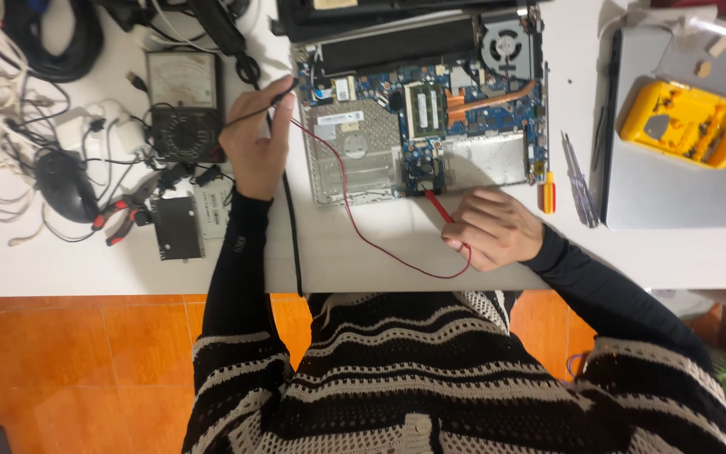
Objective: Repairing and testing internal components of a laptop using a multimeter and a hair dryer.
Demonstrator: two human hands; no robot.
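An opened laptop [355,160] lies on the white table, its blue circuit board [481,109], fan and copper heat pipe bare. My left hand [255,139] pinches a thin black probe [283,95] whose tip rests at the laptop's upper left corner. My right hand [493,229] grips a red probe [439,205], its tip touching the board's lower edge near the middle. A red lead [355,214] loops from the upper left across the case to my right hand. An analog meter [183,101] stands just left of my left hand.
Tangled white and black cables [10,109], a black mouse [65,185], red-handled pliers [123,219] and a small drive [178,227] crowd the left. On the right, screwdrivers [580,181] lie beside a closed silver laptop [682,185] carrying a yellow case [686,122]. Orange floor tiles lie below.
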